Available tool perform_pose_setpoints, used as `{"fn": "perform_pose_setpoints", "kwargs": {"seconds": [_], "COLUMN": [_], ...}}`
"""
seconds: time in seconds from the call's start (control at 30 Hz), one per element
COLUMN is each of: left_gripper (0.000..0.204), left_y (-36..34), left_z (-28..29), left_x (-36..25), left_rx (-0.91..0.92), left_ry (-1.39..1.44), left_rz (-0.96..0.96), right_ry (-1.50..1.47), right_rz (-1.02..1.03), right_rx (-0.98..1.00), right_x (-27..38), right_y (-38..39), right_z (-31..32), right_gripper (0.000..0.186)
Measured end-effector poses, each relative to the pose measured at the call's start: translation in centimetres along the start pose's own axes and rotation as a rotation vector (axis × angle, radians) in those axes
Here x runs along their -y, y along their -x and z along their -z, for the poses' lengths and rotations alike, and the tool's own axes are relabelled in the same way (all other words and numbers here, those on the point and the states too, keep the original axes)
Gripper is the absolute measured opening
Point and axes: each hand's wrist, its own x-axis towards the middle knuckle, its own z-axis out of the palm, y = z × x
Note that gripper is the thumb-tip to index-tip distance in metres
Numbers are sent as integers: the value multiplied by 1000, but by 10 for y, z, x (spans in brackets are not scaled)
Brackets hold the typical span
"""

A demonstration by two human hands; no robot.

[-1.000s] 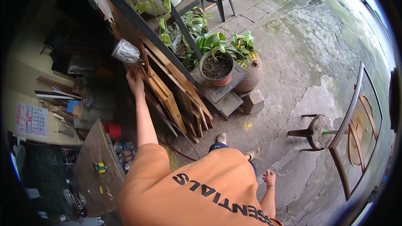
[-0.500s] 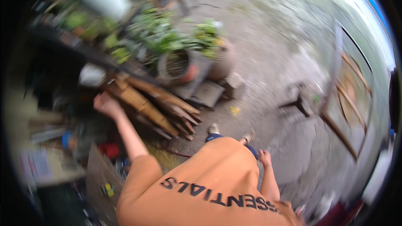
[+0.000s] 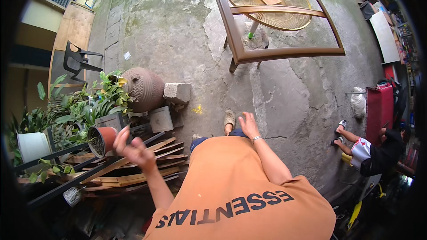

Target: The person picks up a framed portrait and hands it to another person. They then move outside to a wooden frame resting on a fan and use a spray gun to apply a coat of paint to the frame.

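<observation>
My left hand [image 3: 133,151] is raised at the lower left, slightly blurred, its fingers apart and loosely bent with nothing in them, near a terracotta pot [image 3: 106,143] and stacked wooden boards [image 3: 120,180]. A silver cup-like container [image 3: 72,196] sits below the boards' left end. My right hand [image 3: 250,126] is out in front of my body, fingers apart and empty, above the cracked concrete floor [image 3: 284,98]. Farther forward, a brown wooden frame [image 3: 289,52] with cross slats rests on a stand, over a round woven piece [image 3: 289,20].
Plants [image 3: 84,106], a large clay jar [image 3: 142,89] and a concrete block [image 3: 177,92] line the left. A dark plastic chair [image 3: 76,62] stands beyond them. At the right, another person [image 3: 378,155] sits beside a red padded piece [image 3: 378,109]; a white board [image 3: 383,35] lies farther back.
My view has swung rightward to the yard and wooden frame. My left hand has moved away from the silver cup; my right hand has risen. Another person has come into view.
</observation>
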Motion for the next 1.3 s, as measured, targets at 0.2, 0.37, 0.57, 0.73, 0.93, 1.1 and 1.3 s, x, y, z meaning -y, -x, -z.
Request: {"fn": "perform_pose_setpoints", "kwargs": {"seconds": [0.2,0.37,0.57,0.73,0.93,1.1,1.3], "left_gripper": [27,29,44,52,56,55,46], "left_y": [21,23,0,-16,-54,-67,-65], "left_z": [-119,-189,-269,-319,-343,-350,-358], "left_x": [-38,-51,-44,-31,-31,-28,-23], "left_rx": [551,778,911,917,988,1075,1075], "left_ry": [712,938,1150,1572,1697,1549,1621], "left_rz": [721,1071,1226,1437,1550,1525,1568], "right_ry": [6,153,339,400,529,583,587], "right_rz": [420,579,544,430,356,296,241], "right_rx": [-425,-612,-648,-625,-457,-461,-502], "right_x": [92,142,163,174,185,185,171], "right_y": [-13,-35,-70,-78,-89,-99,-112], "right_z": [100,164,190,193,181,187,209], "right_gripper": [40,44,51,56,58,57,58]}}
